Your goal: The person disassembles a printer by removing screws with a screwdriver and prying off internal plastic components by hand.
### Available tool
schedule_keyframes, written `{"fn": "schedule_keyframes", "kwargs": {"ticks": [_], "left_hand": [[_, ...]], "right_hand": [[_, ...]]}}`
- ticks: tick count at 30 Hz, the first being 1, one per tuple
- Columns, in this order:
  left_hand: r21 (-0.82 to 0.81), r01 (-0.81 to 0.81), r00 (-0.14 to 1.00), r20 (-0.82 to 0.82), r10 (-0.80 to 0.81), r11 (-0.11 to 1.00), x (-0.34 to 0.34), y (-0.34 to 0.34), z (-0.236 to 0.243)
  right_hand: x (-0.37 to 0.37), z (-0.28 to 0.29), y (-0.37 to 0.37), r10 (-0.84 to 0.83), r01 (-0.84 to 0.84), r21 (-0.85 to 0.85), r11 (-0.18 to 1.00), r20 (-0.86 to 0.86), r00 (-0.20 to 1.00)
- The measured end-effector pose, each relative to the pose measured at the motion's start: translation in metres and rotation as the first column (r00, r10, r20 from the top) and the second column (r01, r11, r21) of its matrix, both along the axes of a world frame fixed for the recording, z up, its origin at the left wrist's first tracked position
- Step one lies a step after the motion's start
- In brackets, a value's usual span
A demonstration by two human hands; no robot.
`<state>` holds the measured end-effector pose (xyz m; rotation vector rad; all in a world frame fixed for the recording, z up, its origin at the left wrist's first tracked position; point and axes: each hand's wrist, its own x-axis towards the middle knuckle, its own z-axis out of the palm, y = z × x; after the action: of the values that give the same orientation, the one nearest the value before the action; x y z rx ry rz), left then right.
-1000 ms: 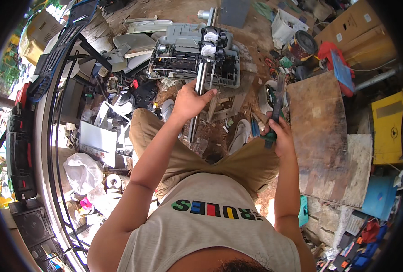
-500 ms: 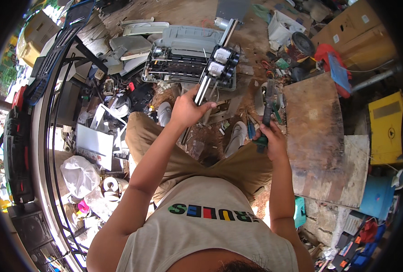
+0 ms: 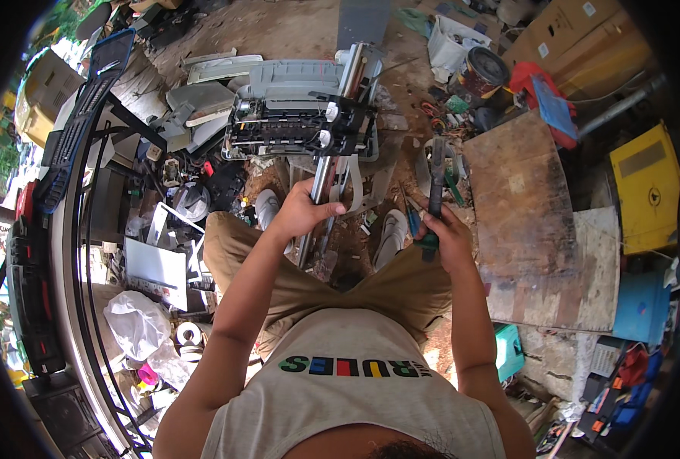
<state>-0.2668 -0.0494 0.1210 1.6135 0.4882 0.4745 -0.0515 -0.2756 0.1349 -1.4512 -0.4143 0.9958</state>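
My left hand (image 3: 305, 211) is closed around the lower part of a silver metal rail (image 3: 326, 174), which slants away from me and carries black carriage parts with white pieces (image 3: 344, 116). Behind it lies an opened grey printer chassis (image 3: 267, 131) with black internals. A loop of pale flat strip (image 3: 354, 183) hangs beside the rail. My right hand (image 3: 446, 236) grips a long dark tool (image 3: 436, 180) with a green lower part, held upright near the edge of a stained wooden board (image 3: 517, 191).
Piled electronic scrap and white plates (image 3: 155, 271) lie to the left, beside a black metal frame (image 3: 107, 107). At the right are a yellow case (image 3: 646, 191), a blue bin (image 3: 640, 302), cardboard boxes (image 3: 569, 38) and a dark bucket (image 3: 484, 73). My shoes (image 3: 392, 233) rest on a dirt floor.
The rail with its carriage has shifted and turned, now sitting lower over the printer chassis. Both my hands have moved a little lower and leftward in the picture, still holding their things.
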Motion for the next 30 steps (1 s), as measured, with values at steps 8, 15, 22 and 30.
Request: {"fn": "schedule_keyframes", "kwargs": {"ticks": [8,15,22,30], "left_hand": [[-0.294,0.06,0.977,0.213,0.005,0.954,0.005,0.015,-0.022],[-0.414,0.232,0.922,0.382,-0.063,0.88,0.053,0.024,0.029],[-0.445,0.255,0.882,0.471,-0.018,0.858,0.063,0.024,0.035],[-0.325,0.048,0.933,0.351,0.073,0.945,0.067,0.017,0.053]], "right_hand": [[-0.003,-0.007,0.008,0.021,-0.024,0.048,0.999,0.065,0.998],[-0.043,-0.012,0.01,0.138,-0.132,0.146,0.981,-0.035,0.99],[-0.075,-0.011,0.027,0.184,-0.173,0.22,0.96,-0.03,0.983],[-0.085,-0.006,0.044,0.087,-0.039,0.202,0.979,-0.23,0.969]]}}
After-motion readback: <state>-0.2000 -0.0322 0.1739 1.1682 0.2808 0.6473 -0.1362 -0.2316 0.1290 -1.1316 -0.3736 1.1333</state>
